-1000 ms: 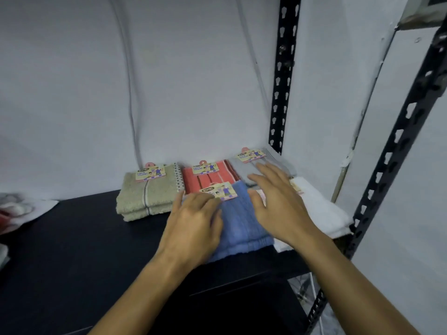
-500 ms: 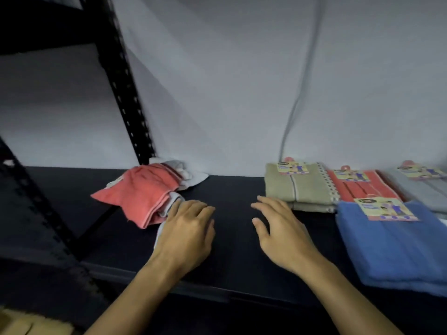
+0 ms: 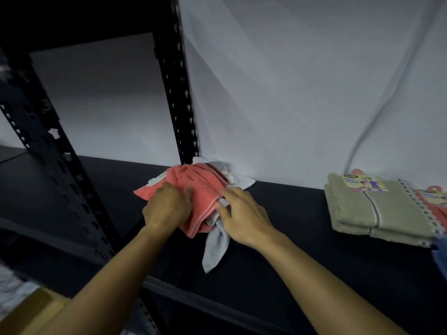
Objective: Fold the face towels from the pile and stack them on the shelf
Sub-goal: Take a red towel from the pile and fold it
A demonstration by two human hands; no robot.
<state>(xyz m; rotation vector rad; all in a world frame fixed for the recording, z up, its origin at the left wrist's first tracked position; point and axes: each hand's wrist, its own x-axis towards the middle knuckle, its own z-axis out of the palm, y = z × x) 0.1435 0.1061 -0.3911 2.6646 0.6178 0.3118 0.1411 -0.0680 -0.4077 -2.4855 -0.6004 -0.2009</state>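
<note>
I see my left hand (image 3: 167,209) curled into the top of the crumpled coral-red terry towel (image 3: 200,189), its grip closed on a fold of it. My right hand (image 3: 242,213) lies with fingers fairly straight, grip open, touching the towel's edge and the pale grey cloth (image 3: 216,245) sticking out beneath. The pile sits on the black shelf (image 3: 290,238) beside the black perforated upright (image 3: 179,97). A folded olive-beige towel (image 3: 370,211) lies well apart to the right.
</note>
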